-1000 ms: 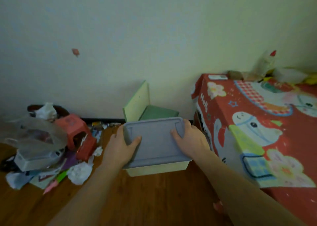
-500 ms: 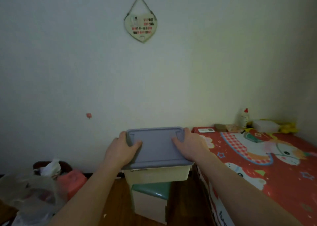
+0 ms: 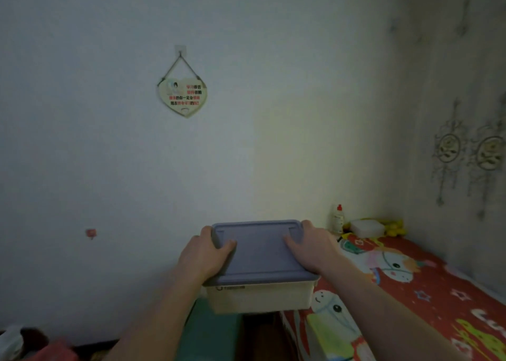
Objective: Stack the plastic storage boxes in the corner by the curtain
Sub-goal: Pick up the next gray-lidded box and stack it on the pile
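Lower centre of the frame, the cream storage box (image 3: 258, 297) with its blue lid (image 3: 260, 251) hangs in the air; left hand (image 3: 204, 254) and right hand (image 3: 315, 248) each grip a lid end; a red cartoon bed (image 3: 438, 292) sits lower right.

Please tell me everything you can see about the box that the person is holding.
The box is a rectangular plastic storage box with a cream body and a grey-blue lid closed on top. Small dark print, too blurred to read, sits under the lid's front edge. It is held in the air, roughly level, before the wall. The left hand and right hand grip its two short sides, thumbs lying on the lid. Nothing else touches it.
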Action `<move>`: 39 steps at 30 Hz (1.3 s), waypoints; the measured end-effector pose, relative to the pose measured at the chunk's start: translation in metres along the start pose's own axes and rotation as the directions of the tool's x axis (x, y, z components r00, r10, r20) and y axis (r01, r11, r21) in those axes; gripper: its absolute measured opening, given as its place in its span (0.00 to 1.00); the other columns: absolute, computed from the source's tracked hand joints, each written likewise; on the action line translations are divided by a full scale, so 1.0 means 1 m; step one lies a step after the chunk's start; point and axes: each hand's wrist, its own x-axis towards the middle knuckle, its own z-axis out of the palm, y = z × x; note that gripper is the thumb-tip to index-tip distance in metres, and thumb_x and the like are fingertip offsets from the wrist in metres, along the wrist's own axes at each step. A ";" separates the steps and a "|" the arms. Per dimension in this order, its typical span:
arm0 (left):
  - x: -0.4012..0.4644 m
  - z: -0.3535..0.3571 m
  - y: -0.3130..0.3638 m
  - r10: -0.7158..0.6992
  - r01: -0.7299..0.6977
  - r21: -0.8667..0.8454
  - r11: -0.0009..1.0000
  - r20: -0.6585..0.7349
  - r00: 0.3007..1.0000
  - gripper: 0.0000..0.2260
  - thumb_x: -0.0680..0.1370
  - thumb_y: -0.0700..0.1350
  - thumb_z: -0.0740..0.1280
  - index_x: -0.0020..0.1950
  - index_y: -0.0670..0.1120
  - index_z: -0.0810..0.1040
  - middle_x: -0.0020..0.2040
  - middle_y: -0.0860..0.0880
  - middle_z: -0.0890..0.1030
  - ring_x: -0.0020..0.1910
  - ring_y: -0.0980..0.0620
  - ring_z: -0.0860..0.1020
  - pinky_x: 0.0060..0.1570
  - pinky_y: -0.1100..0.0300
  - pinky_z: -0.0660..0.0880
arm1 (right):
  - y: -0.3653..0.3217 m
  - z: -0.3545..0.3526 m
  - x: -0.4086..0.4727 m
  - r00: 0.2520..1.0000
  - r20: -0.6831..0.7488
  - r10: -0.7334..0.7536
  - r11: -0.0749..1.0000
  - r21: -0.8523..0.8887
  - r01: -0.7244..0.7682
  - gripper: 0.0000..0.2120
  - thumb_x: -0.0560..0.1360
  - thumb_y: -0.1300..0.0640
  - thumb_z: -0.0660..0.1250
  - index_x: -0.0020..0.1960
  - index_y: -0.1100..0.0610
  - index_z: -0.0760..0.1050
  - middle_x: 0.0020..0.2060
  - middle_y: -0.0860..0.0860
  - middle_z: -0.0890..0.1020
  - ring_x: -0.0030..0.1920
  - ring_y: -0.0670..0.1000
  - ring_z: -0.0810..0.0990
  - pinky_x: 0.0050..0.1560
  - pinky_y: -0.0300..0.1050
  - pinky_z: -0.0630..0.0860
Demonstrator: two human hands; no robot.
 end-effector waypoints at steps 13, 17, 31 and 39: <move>-0.009 0.051 0.128 0.245 -0.237 -0.082 0.968 0.117 0.962 0.34 0.72 0.69 0.61 0.70 0.49 0.65 0.61 0.45 0.77 0.56 0.46 0.77 0.45 0.57 0.70 | 0.105 -0.088 -0.049 0.961 -0.168 0.220 0.973 -0.035 -0.229 0.27 0.77 0.36 0.57 0.63 0.58 0.70 0.55 0.60 0.81 0.55 0.61 0.80 0.49 0.49 0.74; -0.020 0.061 0.155 0.304 -0.288 -0.117 0.950 0.156 0.940 0.35 0.73 0.69 0.61 0.71 0.48 0.65 0.63 0.44 0.76 0.58 0.44 0.76 0.51 0.55 0.73 | 0.125 -0.108 -0.071 0.941 -0.195 0.278 0.954 -0.059 -0.294 0.28 0.77 0.36 0.58 0.64 0.58 0.70 0.55 0.60 0.81 0.54 0.61 0.80 0.44 0.48 0.69; -0.116 0.086 0.257 0.616 -0.542 -0.304 0.784 0.276 0.737 0.30 0.73 0.67 0.63 0.68 0.50 0.70 0.63 0.45 0.78 0.59 0.44 0.77 0.53 0.54 0.73 | 0.167 -0.187 -0.230 0.748 -0.337 0.572 0.777 -0.071 -0.626 0.25 0.76 0.39 0.58 0.61 0.58 0.71 0.55 0.61 0.80 0.54 0.63 0.78 0.48 0.49 0.70; -0.213 0.105 0.317 0.754 -0.634 -0.409 0.657 0.327 0.570 0.27 0.72 0.68 0.62 0.59 0.48 0.72 0.61 0.44 0.79 0.57 0.43 0.77 0.47 0.54 0.70 | 0.189 -0.232 -0.351 0.588 -0.432 0.684 0.623 -0.074 -0.779 0.29 0.76 0.37 0.58 0.67 0.56 0.69 0.58 0.57 0.79 0.56 0.60 0.78 0.50 0.49 0.71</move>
